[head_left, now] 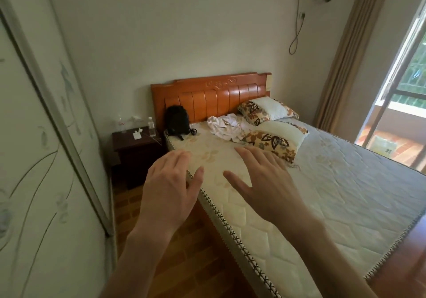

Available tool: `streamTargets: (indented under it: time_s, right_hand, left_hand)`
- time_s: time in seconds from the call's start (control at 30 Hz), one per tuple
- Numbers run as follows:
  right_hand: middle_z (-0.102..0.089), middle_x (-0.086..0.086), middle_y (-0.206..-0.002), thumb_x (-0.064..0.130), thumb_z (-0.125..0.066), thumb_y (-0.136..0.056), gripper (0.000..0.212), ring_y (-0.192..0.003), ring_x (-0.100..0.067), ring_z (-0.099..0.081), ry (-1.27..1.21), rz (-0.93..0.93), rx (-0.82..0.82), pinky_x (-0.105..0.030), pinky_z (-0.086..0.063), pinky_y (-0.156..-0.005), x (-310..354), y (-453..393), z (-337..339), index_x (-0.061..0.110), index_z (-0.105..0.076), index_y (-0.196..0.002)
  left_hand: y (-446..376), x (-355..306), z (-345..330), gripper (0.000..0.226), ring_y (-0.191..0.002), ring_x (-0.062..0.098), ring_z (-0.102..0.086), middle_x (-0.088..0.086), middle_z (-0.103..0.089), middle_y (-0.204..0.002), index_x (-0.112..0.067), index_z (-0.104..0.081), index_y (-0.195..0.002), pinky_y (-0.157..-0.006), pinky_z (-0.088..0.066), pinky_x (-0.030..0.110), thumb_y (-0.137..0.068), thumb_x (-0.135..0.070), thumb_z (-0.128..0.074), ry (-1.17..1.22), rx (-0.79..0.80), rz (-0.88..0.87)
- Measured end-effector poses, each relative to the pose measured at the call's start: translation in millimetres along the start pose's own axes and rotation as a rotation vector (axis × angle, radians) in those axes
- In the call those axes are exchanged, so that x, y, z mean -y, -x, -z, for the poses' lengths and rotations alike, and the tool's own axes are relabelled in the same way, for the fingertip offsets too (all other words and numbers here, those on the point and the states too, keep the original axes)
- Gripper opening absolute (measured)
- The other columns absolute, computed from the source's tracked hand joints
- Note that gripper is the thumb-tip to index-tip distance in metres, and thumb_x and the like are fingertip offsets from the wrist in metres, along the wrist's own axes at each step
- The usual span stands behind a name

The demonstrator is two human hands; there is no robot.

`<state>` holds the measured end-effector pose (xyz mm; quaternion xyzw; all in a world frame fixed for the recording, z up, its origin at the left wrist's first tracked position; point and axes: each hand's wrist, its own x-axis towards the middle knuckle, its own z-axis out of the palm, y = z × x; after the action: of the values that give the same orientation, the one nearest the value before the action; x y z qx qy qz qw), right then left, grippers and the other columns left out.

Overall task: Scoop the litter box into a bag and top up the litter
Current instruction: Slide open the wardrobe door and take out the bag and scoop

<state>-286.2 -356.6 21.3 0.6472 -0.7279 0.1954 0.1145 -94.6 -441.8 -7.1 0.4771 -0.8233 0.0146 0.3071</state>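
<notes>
No litter box, scoop, bag or litter shows in the head view. My left hand (169, 183) is held out in front of me, palm down, fingers straight and spread, over the near left edge of a bare quilted mattress (345, 194). My right hand (265, 182) is stretched out the same way above the mattress, fingers spread, just short of a floral pillow (274, 142). Neither hand holds anything.
The bed has an orange wooden headboard (212, 97), a second pillow (267, 110), crumpled white cloth (227, 125) and a black backpack (177, 120). A dark nightstand (136, 146) carries bottles and an earbud case. A wardrobe door (46, 159) stands left; a balcony door (401, 117) right. The floor (184, 251) is wood.
</notes>
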Motion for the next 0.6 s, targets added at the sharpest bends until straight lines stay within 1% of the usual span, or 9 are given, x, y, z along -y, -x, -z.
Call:
streamTargets:
  time_s: [0.13,0.3,0.5,0.6]
  right_hand:
    - [-0.039,0.006,-0.159,0.069,-0.032,-0.1,0.071,-0.147,-0.016,-0.034,-0.003,0.045,0.031,-0.037,-0.022,-0.122,-15,-46,-36,0.026,-0.031,-0.157]
    - [-0.038,0.005,-0.16,0.07,-0.028,-0.1,0.072,-0.148,-0.016,-0.032,-0.015,0.082,0.054,-0.038,-0.022,-0.124,-38,-119,-83,0.026,-0.029,-0.157]
    - [-0.036,0.007,-0.161,0.071,-0.026,-0.099,0.073,-0.149,-0.015,-0.03,-0.094,0.133,0.101,-0.036,-0.02,-0.123,-63,-216,-133,0.029,-0.027,-0.158]
    - [-0.038,0.007,-0.159,0.072,-0.026,-0.098,0.073,-0.147,-0.015,-0.033,-0.134,0.168,0.121,-0.037,-0.022,-0.122,-72,-263,-155,0.029,-0.028,-0.157]
  left_hand:
    - [-35,22,-26,0.062,-0.142,0.017,-0.045,-0.001,-0.055,-0.148,-0.024,-0.049,-0.146,-0.119,-0.037,0.041,-0.102,-0.062,-0.028,-0.02,-0.012,0.044]
    - [-91,44,-62,0.065,-0.143,0.016,-0.044,0.0,-0.054,-0.15,-0.022,-0.049,-0.148,-0.118,-0.039,0.043,-0.102,-0.062,-0.025,-0.097,-0.015,0.105]
    - [-164,71,-105,0.059,-0.145,0.016,-0.042,-0.001,-0.052,-0.152,-0.023,-0.049,-0.148,-0.121,-0.032,0.038,-0.103,-0.058,-0.033,-0.186,-0.004,0.2]
    - [-197,87,-121,0.059,-0.145,0.016,-0.042,-0.001,-0.052,-0.152,-0.022,-0.049,-0.148,-0.121,-0.031,0.037,-0.104,-0.058,-0.033,-0.218,-0.039,0.262]
